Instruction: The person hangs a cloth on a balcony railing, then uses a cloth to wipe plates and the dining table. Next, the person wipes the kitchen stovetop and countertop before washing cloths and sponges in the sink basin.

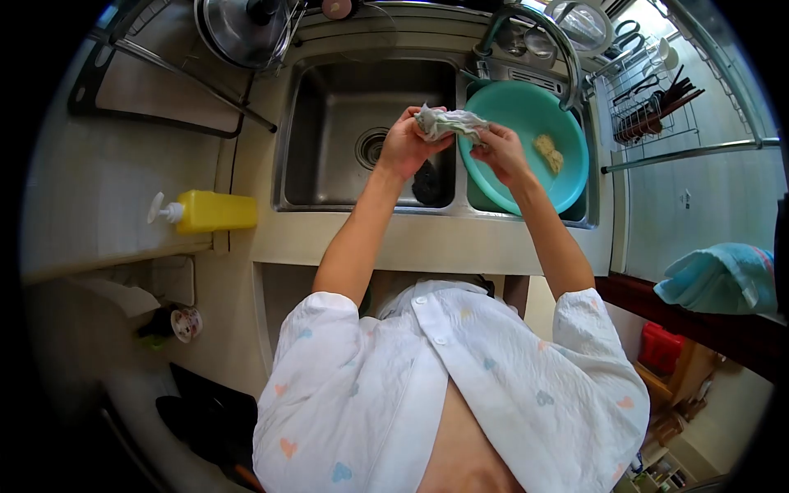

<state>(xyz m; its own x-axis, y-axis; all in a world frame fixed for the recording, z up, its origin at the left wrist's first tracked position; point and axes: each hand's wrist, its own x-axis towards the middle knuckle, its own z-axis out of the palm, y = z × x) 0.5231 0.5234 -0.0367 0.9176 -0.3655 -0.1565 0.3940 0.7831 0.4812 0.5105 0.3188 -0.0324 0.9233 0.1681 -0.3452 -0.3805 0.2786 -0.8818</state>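
Note:
A bunched, pale cloth point(454, 123) is stretched between my two hands above the divider of the double sink. My left hand point(408, 146) grips its left end, fingers curled round it. At the other end, my right hand point(500, 151) pinches the cloth near the rim of the turquoise basin point(501, 103). Inside that basin lies a yellowish sponge-like piece point(548, 154). Below my left hand, a dark scouring pad point(426, 184) rests in the left sink bowl point(329, 115), to the right of the drain point(372, 148).
A curved faucet point(567, 57) arches over the basin. To the left stands a yellow pump bottle point(215, 211). A lidded pot point(244, 33) sits at the back left. Wire racks with utensils point(645, 115) are at the right, above a folded blue towel point(719, 279).

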